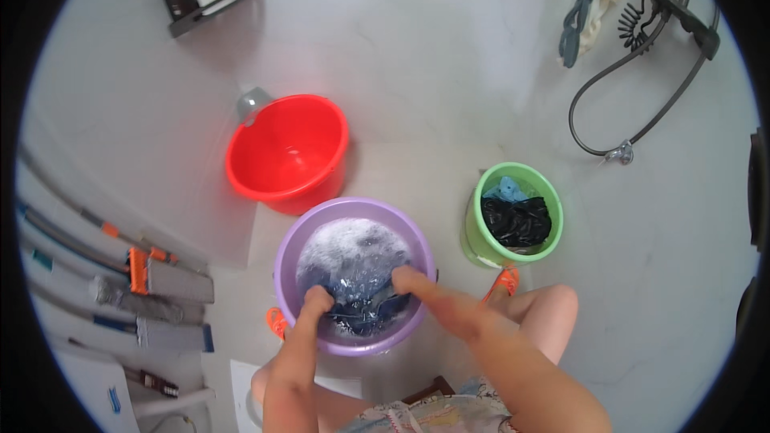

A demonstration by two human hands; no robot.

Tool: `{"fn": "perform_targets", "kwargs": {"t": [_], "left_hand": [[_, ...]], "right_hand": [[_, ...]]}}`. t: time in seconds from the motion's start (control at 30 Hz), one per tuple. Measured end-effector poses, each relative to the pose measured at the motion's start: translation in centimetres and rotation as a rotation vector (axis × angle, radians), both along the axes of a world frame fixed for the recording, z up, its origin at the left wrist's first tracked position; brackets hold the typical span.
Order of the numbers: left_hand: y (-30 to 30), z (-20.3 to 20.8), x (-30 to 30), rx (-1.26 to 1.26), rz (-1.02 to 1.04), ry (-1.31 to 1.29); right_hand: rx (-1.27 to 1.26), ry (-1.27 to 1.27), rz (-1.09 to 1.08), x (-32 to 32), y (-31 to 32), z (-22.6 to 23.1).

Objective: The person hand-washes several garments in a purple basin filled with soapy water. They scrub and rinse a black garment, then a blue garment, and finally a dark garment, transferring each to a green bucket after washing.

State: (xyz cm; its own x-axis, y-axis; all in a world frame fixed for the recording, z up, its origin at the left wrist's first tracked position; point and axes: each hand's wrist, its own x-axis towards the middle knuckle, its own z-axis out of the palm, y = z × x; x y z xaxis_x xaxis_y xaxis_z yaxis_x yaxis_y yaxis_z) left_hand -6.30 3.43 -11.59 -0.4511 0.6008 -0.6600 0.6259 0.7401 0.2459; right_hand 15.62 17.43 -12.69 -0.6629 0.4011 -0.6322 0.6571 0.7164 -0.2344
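Observed dark blue cloth (365,314) lying wet in purple basin (353,207), partly under water and partly bunched at the surface, toward the near side. Noted white suds (341,242) thick over the far half, thinner around the cloth.

Found left hand (319,298) dipped in just inside the left part of the rim, right hand (407,279) likewise on the right, well apart from each other, with cloth between. Could not tell whether clamped on the cloth or only pressed against it; lost sight of most fingers at the waterline.

Judged step in hand as washing by hand: working the cloth through soapy water. Ruled out rinsing or wringing as less likely, given heavy suds and cloth low in the basin. Left exact stage of the wash undetermined.

Judged next move to call for a firm two-sided hold on slippery, soaked cloth, then rubbing or turning of the folds low in the water. Flagged probable drag from the waterlogged weight, and risk of splashing over the rim on any quick lift.

Recorded nearby: red basin (289,152), beyond and to the left; green bucket (473,228), to the right, holding black item (521,222) and light blue item (505,189). Could not identify either.
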Motion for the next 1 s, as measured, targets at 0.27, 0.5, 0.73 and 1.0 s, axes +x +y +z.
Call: {"fn": "perform_targets", "kwargs": {"t": [0.27,0.5,0.73,1.0], "left_hand": [[-3.1,16.4,-2.8,0.528,0.523,-0.388],[-1.8,36.8,-3.3,0.867,0.475,-0.568],[-1.9,56.6,-1.5,1.217,0.420,-0.520],[-4.7,70.3,-4.7,1.442,-0.072,-0.623]], "right_hand": [[-0.252,0.338,-0.512,1.0,1.7,21.8],[-0.306,0.752,-0.514,1.8,1.5,41.5],[-0.250,1.242,-0.405,2.4,1.2,58.5],[-0.341,1.588,-0.145,3.5,2.0,70.3]]}}
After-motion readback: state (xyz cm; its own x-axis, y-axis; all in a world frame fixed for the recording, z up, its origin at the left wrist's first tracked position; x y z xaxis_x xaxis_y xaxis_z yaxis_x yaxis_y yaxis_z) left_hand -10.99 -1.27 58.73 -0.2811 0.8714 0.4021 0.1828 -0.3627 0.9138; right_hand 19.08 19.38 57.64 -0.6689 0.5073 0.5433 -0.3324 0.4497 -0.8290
